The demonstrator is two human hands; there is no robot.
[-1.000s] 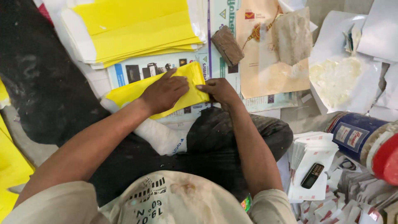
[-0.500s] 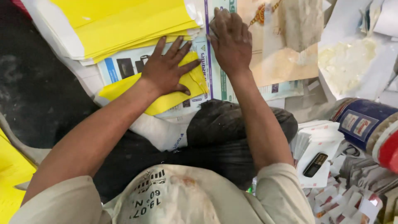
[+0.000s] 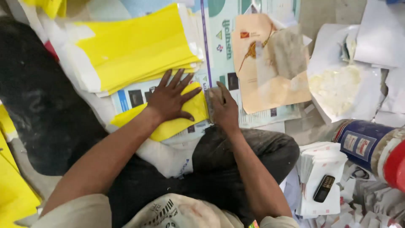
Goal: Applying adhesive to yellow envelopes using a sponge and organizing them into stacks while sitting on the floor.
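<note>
The left hand (image 3: 171, 99) lies flat, fingers spread, palm down on a folded yellow paper piece (image 3: 168, 120), pinning it rather than grasping it; its grip is released. That yellow piece rests on printed sheets (image 3: 219, 50) spread over the floor, just in front of the person's bent knee in dark trousers (image 3: 249, 147). The right hand (image 3: 223, 109) sits at the yellow piece's right end, its grip closed on a small grey-brown block (image 3: 212, 99) pressed against the paper's edge.

Beyond the left hand lies a larger stack of yellow envelopes with white flaps (image 3: 135, 50), their near edge close to the fingertips. Toward the far right, a tan envelope (image 3: 270, 63) lies on the printed sheets, and beside it a white paper carrying a pale lumpy paste (image 3: 335, 86). At the right edge stands a blue tin (image 3: 363, 143). Near the knee, a dark phone (image 3: 324, 188) rests on a pile of white papers (image 3: 320, 169).
</note>
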